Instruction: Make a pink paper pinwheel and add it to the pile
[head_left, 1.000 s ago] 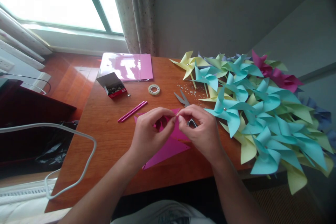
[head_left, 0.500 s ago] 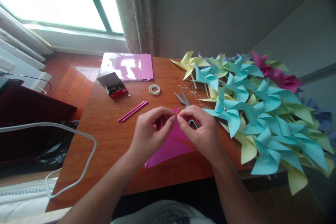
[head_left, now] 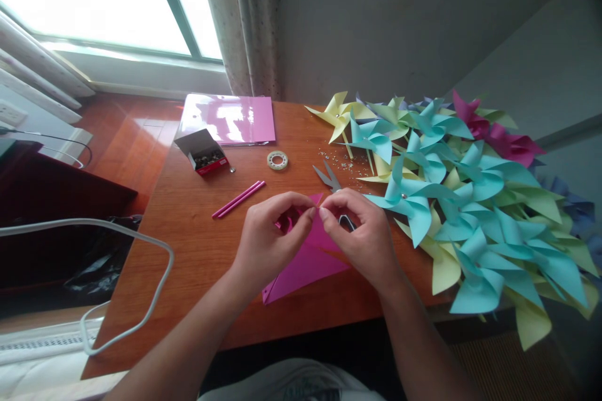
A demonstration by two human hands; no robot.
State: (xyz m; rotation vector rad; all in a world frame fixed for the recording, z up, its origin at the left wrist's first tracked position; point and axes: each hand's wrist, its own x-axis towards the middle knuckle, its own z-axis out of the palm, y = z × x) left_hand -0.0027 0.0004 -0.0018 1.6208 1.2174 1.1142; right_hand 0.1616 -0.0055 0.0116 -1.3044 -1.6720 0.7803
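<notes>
A magenta sheet of paper (head_left: pixel 301 269), cut with slits, is in front of me, partly hidden by my hands. My left hand (head_left: pixel 277 225) pinches a piece of it between thumb and fingertips, and a curl of magenta shows inside the curved fingers. Thumb to fingertips, my right hand (head_left: pixel 360 229) is closed at the paper's upper tip, almost touching the left. Whether it grips anything besides paper is too small to tell. Beyond the right hand lie scissors (head_left: pixel 330 178), blades spread, their handles partly covered by that hand.
Two pink sticks (head_left: pixel 239 199), a tape roll (head_left: pixel 277 160) and an open small box of metal pieces (head_left: pixel 207 156) lie to the left. Behind is a plastic-sleeved pink paper pack (head_left: pixel 256 119). Many paper pinwheels (head_left: pixel 475 263) pile up on the right. A white cable (head_left: pixel 164 276) crosses the table's left edge.
The magenta paper has shifted and turned slightly, its lower corner moving a little right and down. Both hands keep almost the same pinching pose.
</notes>
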